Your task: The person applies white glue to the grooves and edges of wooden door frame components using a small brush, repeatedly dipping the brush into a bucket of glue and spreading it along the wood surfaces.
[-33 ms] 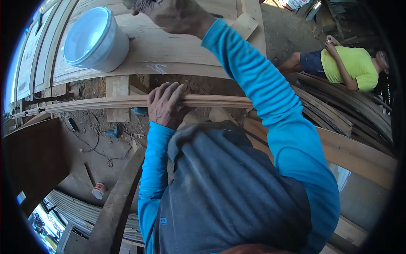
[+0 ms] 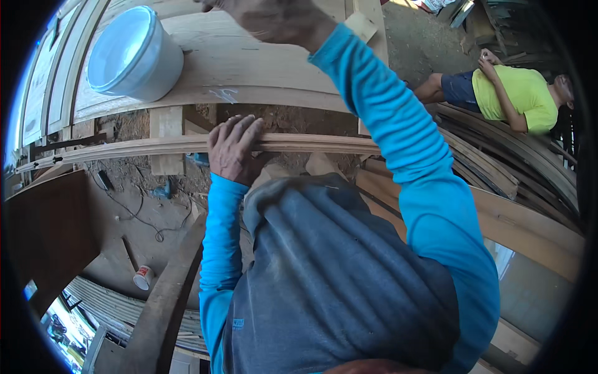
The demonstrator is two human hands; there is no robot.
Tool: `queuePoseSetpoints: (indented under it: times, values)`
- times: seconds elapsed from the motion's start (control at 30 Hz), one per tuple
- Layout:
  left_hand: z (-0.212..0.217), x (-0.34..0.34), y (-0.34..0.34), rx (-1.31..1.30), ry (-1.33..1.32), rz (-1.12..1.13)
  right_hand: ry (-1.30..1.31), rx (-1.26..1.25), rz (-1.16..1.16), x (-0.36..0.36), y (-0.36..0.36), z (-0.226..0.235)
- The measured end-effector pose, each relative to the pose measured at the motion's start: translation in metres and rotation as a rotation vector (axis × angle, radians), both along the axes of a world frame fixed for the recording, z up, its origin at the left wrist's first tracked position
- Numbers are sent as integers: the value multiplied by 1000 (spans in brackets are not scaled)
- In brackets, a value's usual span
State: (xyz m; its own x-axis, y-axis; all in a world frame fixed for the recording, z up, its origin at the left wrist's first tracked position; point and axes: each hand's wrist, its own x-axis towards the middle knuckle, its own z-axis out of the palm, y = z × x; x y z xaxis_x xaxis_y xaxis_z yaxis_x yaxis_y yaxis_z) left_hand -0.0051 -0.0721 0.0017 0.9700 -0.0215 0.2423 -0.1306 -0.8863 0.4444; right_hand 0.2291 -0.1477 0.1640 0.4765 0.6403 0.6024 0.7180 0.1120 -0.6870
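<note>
My left hand (image 2: 233, 149) lies over a long, narrow wooden moulding (image 2: 311, 143) with grooves along it. The fingers bend over its far edge and grip it in front of my body. My right hand (image 2: 274, 19) is raised above the wooden panel (image 2: 249, 75) at the top edge of the picture. Its fingertips are mostly cut off, so whether they hold anything is hidden. A white plastic bucket (image 2: 163, 71) stands on the panel to the left, apart from both hands.
A small wood block (image 2: 361, 27) lies at the panel's right end. On the floor are a cable (image 2: 137, 215), a blue power tool (image 2: 163, 189) and a small white tub (image 2: 143, 277). A person in a yellow shirt (image 2: 511, 93) is at the right, beside stacked boards (image 2: 479, 165).
My right hand has moved farther away and slightly right, leaving less of its fingers in view. My left hand keeps its grip on the moulding. The whole view has shifted slightly.
</note>
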Motion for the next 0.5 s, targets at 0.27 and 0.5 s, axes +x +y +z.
queuePoseSetpoints:
  times: [0.27,0.5]
  values:
    - [0,5,-13,221,-99,37,80,-325,-212,-57,-297,11]
    - [-14,3,-9,266,-87,45,131,-875,-264,-98,-462,-29]
